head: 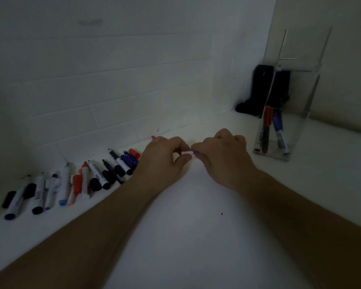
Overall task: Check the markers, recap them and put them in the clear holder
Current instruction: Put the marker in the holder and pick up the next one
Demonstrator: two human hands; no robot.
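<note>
While both hands' fingers pinch a purple marker [189, 152] | white counter [196, 226] | tiled wall [113, 80] dim

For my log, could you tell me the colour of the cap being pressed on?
Purple cap, clearest in the head view.

Dim, underexposed wide-angle shot, bluish-grey cast; the white counter [196, 236] is brightest just beyond the fingertips [187, 150], falling to murk at the corners. Soft blur overall, forearms stretched by edge distortion, wall lines bowed, no glare.
</note>
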